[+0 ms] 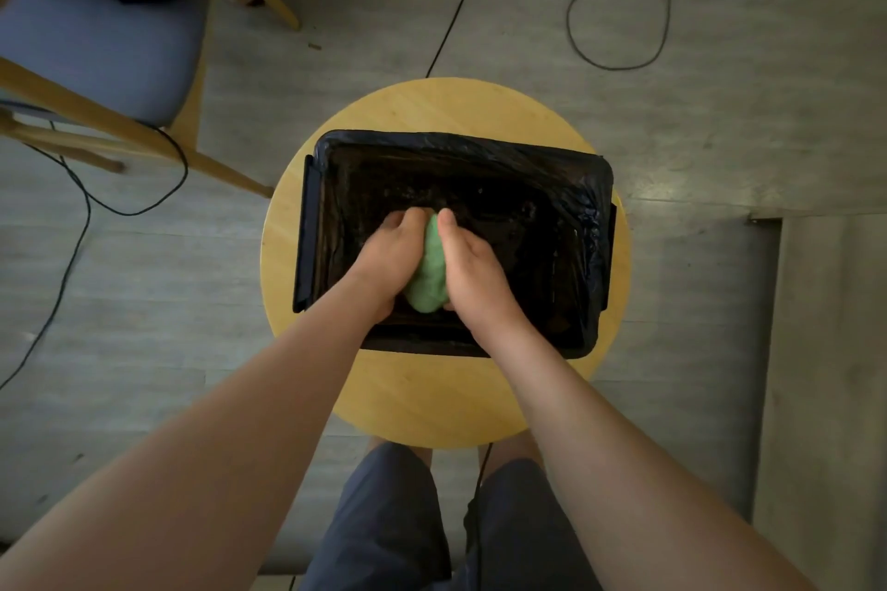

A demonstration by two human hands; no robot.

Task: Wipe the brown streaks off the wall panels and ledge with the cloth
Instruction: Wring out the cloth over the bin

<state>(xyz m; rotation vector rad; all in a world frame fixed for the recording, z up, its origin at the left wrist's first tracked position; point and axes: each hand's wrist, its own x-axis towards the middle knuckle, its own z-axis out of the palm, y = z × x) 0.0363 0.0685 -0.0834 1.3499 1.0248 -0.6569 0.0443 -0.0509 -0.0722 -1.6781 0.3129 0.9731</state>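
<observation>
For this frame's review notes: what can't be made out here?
Head view only.
Cloth: mostly hidden between left hand and right hand.
Lined bin interior: too dark to show any contents.
Chair: cut off by left edge.

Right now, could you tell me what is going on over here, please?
A person grips a bunched green cloth with the left hand and right hand inside a black bag-lined tub on a round wooden stool. It looks like rinsing or wringing, though I cannot be sure. No wiping is happening at this moment.
</observation>
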